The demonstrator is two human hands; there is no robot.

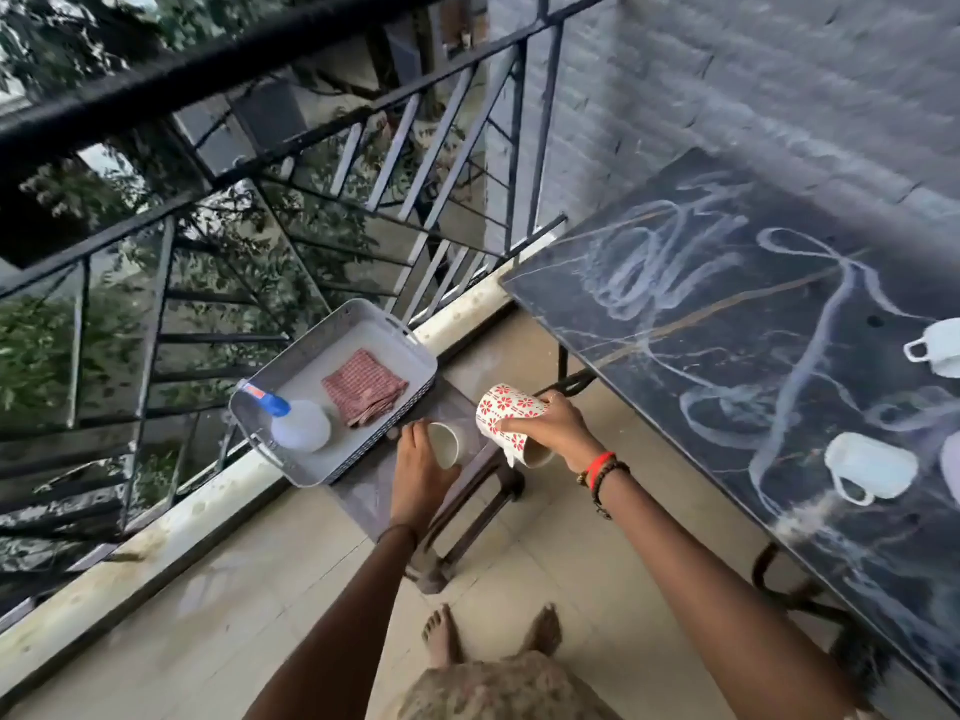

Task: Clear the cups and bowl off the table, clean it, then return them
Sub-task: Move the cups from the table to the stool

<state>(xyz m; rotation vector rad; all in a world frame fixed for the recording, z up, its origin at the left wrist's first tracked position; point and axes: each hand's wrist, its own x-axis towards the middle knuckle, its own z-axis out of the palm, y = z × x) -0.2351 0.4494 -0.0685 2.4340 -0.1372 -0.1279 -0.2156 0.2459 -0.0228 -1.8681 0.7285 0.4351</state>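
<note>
Cups are only partly off the dark worktop (727, 314). The left hand (418, 467) has its fingers (415, 433) wrapped round a plain white cup (448, 444) at the low stool (379, 496) in mid-frame. The right hand (550, 428) clamps a red-flowered mug (506, 415), tipped on its side just above the stool and close beside the plain cup.

At the right edge of the frame, two white cups (870, 470) (937, 348) are on the worktop, and a pale shape (955, 467), cut off by the frame, may be the bowl; I cannot tell.

White streaks cover the worktop, so wiping looks not yet begun. The checked cloth (363, 387) and spray bottle (296, 420) lie in the grey tray (410, 350) on the stool. Clearing the rest, cleaning and returning everything all appear to remain.
</note>
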